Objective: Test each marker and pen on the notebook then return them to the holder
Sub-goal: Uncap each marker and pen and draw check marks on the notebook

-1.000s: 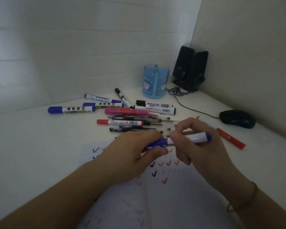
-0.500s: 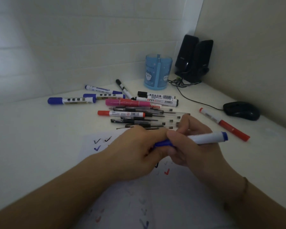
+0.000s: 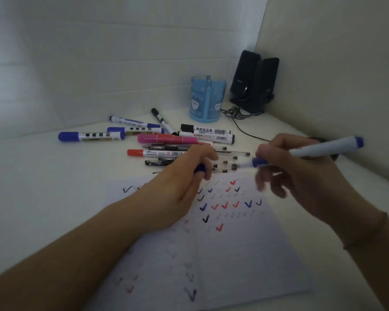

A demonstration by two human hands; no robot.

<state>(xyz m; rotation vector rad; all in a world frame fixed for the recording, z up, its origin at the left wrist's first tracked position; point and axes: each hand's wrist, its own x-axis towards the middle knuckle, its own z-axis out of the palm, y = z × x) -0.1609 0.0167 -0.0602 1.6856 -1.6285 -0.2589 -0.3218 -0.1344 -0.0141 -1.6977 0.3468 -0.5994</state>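
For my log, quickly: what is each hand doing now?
Left hand: grips the blue cap.
Right hand: holds the uncapped blue marker.

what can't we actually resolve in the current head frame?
All in the head view:
- Mouse: nearly all hidden behind the right hand and the blue marker.
- Cap: mostly covered by the curled left hand.
- Holder: contents not readable through its tinted wall.
- Marker label print: too small.
- Right fingers: motion-blurred.
- Notebook: near edge cut off by the frame's bottom.
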